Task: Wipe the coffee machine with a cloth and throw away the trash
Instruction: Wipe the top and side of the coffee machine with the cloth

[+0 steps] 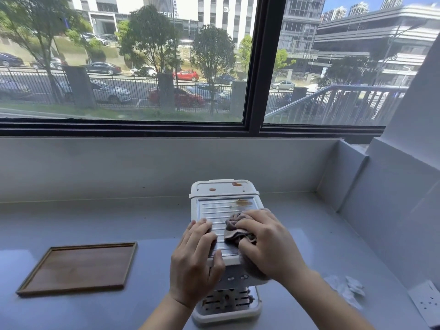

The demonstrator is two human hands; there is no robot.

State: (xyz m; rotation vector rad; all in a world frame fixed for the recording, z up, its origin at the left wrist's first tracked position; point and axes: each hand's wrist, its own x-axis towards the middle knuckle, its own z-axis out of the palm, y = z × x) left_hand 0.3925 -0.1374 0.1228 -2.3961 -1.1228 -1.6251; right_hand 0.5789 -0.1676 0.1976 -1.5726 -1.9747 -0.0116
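A white coffee machine (221,194) stands on the grey counter in the middle of the view, seen from above. Its ribbed metal top carries brownish stains near the back right, and two more orange spots mark the rear lid. My right hand (269,246) presses a bunched grey-brown cloth (234,226) onto the right half of the ribbed top. My left hand (195,260) rests flat on the front left corner of the machine, fingers apart, holding nothing. Crumpled clear plastic trash (347,290) lies on the counter to the right of the machine.
A shallow wooden tray (78,267) lies on the counter to the left. A white wall socket plate (426,303) sits at the far right. White walls close the counter at the back and right, below a large window.
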